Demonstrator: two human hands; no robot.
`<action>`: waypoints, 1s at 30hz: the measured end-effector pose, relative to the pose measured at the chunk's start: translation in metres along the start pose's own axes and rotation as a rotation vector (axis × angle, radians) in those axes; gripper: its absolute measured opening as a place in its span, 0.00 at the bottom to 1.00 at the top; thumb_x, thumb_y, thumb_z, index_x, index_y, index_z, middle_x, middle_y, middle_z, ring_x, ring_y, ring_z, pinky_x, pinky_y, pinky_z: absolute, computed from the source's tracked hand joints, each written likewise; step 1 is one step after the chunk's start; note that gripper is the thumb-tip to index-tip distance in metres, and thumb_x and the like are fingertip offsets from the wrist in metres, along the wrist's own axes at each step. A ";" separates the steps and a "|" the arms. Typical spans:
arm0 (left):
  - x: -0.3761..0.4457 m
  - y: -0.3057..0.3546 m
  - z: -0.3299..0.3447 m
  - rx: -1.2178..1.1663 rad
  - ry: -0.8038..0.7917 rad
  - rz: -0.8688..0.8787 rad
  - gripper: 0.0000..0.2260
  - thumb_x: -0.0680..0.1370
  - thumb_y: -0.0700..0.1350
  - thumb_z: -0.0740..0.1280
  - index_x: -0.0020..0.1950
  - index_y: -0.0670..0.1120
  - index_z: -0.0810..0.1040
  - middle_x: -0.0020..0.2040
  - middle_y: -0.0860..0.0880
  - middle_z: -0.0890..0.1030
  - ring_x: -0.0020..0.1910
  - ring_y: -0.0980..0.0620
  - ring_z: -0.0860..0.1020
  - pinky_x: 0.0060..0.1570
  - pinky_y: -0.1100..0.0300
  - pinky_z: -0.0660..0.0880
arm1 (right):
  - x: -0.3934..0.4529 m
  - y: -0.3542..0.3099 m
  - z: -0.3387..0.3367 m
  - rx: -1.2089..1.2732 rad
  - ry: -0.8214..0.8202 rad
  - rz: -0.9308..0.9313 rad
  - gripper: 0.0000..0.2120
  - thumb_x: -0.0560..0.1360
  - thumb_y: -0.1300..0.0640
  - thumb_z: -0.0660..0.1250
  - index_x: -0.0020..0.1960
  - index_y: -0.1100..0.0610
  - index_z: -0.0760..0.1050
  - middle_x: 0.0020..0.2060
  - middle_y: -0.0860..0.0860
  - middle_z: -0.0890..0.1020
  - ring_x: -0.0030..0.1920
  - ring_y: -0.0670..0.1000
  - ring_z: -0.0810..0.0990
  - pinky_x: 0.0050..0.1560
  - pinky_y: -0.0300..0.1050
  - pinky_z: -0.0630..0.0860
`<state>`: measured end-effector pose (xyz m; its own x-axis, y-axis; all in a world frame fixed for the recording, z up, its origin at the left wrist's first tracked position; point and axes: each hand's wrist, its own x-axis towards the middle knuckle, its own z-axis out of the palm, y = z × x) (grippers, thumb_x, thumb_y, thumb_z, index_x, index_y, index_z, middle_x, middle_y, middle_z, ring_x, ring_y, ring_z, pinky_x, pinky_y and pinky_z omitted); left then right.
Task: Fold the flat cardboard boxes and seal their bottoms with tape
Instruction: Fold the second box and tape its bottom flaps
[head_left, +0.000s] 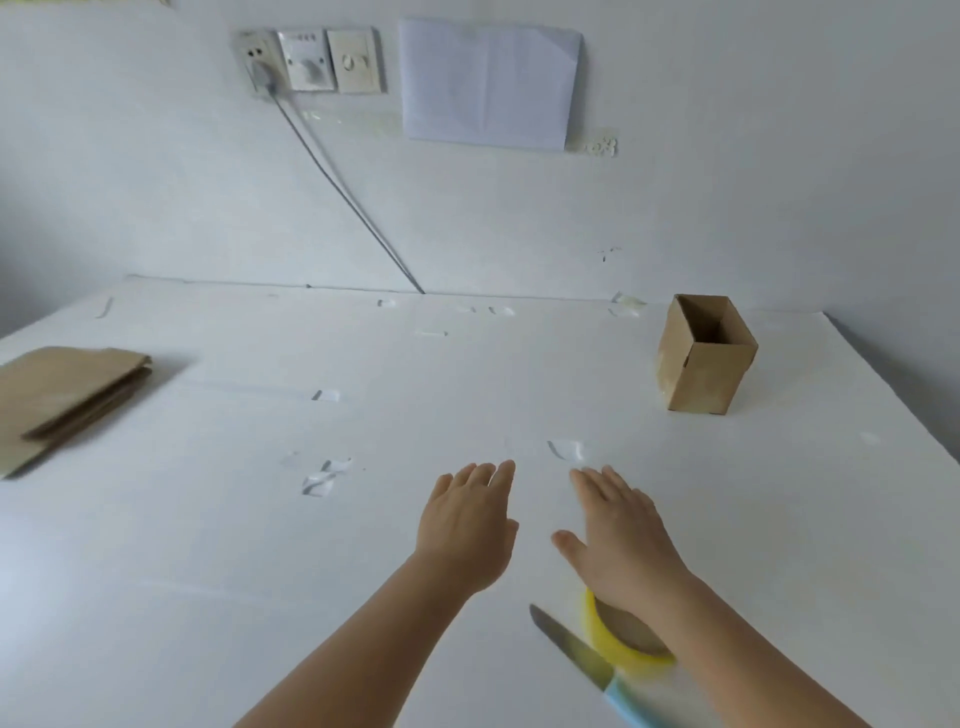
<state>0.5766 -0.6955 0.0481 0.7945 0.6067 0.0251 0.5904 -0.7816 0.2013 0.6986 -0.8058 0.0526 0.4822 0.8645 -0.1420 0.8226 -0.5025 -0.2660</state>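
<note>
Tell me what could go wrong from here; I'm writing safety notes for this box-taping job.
1. The knife lies with its blade bare right beside the right hand's wrist and against the tape roll; reaching for the tape without looking could mean a cut.
2. The flat boxes sit far to the left, near the table edge; a hasty pull might slide them off.
3. The left hand is open and empty, so neither hand steadies anything.

- One folded box (706, 356), standing upright with its top open, far right of the table (208, 545).
- One stack of flat cardboard boxes (67, 400), well to the left of the folded box; how many are in it can't be told.
- One yellow tape roll (623, 636), nearer than the folded box.
- One knife (576, 654), just beside the roll.
- Two hands: left hand (467, 525), right hand (618, 540).
</note>
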 end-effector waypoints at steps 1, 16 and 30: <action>-0.017 -0.014 -0.004 0.000 0.007 -0.019 0.27 0.81 0.51 0.59 0.77 0.48 0.54 0.72 0.52 0.66 0.73 0.52 0.62 0.70 0.58 0.56 | -0.006 -0.020 0.004 -0.002 -0.003 -0.022 0.33 0.80 0.44 0.54 0.78 0.55 0.44 0.78 0.49 0.49 0.77 0.52 0.43 0.75 0.49 0.46; -0.247 -0.210 -0.072 0.038 0.138 -0.306 0.27 0.81 0.52 0.59 0.77 0.48 0.56 0.74 0.52 0.66 0.74 0.52 0.61 0.72 0.58 0.54 | -0.078 -0.296 0.072 -0.017 -0.044 -0.350 0.33 0.80 0.44 0.56 0.78 0.55 0.46 0.78 0.49 0.50 0.77 0.51 0.44 0.76 0.51 0.45; -0.312 -0.362 -0.096 0.043 0.155 -0.545 0.27 0.81 0.52 0.59 0.78 0.49 0.55 0.74 0.52 0.65 0.74 0.52 0.62 0.71 0.57 0.55 | -0.036 -0.455 0.123 -0.066 -0.147 -0.543 0.33 0.80 0.45 0.55 0.78 0.55 0.45 0.78 0.49 0.50 0.77 0.51 0.44 0.75 0.51 0.45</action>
<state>0.1017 -0.5879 0.0612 0.3451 0.9357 0.0731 0.9172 -0.3527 0.1850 0.2699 -0.6068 0.0611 -0.0589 0.9893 -0.1338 0.9602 0.0196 -0.2785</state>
